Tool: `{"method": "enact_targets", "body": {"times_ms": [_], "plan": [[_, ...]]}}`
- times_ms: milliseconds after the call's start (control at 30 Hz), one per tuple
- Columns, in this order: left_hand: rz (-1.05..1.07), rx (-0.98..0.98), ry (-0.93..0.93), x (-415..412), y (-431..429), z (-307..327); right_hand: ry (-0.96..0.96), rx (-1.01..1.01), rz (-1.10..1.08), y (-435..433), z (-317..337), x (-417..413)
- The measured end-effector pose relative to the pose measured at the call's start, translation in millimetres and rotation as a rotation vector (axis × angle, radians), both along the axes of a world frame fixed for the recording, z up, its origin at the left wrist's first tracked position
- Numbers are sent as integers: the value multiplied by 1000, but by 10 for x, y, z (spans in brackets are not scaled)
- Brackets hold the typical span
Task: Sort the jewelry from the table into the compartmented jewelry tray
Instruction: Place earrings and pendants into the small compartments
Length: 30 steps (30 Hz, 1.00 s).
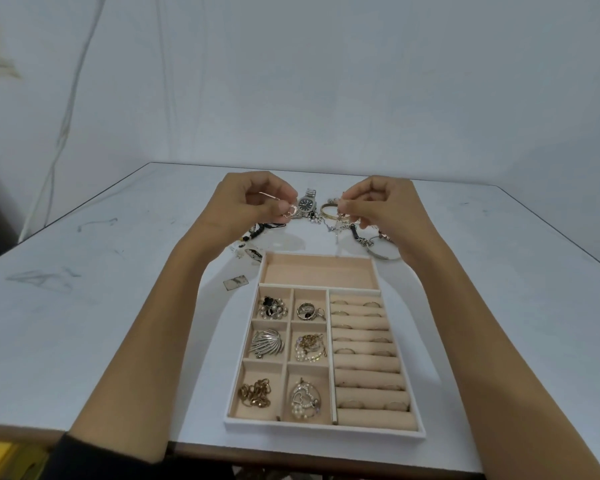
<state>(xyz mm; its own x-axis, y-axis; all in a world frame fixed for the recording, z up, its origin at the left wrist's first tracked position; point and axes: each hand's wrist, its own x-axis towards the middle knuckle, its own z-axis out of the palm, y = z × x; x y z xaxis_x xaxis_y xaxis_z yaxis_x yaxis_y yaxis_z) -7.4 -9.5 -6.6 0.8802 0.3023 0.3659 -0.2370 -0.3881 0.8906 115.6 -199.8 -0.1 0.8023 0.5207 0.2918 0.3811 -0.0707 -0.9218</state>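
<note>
The left hand (257, 202) is held raised with fingers curled, and a small pinkish charm (289, 212) is pinched at its fingertips. The right hand (378, 206) is likewise curled, with a fine piece (342, 206) pinched between thumb and forefinger; what that piece is cannot be told. Between the two hands, a wristwatch (307, 204) and a gold bangle (329, 211) are seen on the table (118, 271). A silver bangle (386, 255) is partly covered by the right wrist. The jewelry tray (326, 430) is set nearer the body than both hands, between the forearms.
</note>
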Motion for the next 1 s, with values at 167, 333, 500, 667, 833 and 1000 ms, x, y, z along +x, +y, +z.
{"method": "enact_targets", "body": {"times_ms": [167,333,500,667,833,1000], "plan": [[-43,-72,-22,-151,-59,-52,28,45,78,-32,-24,-155],[-27,-72,-29,-212,-112,-117,23,55,88,-56,-51,-333],[34,-19,-25,-311,-130,-232,45,94,139,-122,-85,-505],[108,9,-38,-334,-145,-292,26,82,163,-153,-108,-602],[136,-32,-17,-324,-154,-315,22,43,175,-189,-116,-647],[145,-49,-21,-322,-156,-348,19,7,209,-227,-135,-671]]}}
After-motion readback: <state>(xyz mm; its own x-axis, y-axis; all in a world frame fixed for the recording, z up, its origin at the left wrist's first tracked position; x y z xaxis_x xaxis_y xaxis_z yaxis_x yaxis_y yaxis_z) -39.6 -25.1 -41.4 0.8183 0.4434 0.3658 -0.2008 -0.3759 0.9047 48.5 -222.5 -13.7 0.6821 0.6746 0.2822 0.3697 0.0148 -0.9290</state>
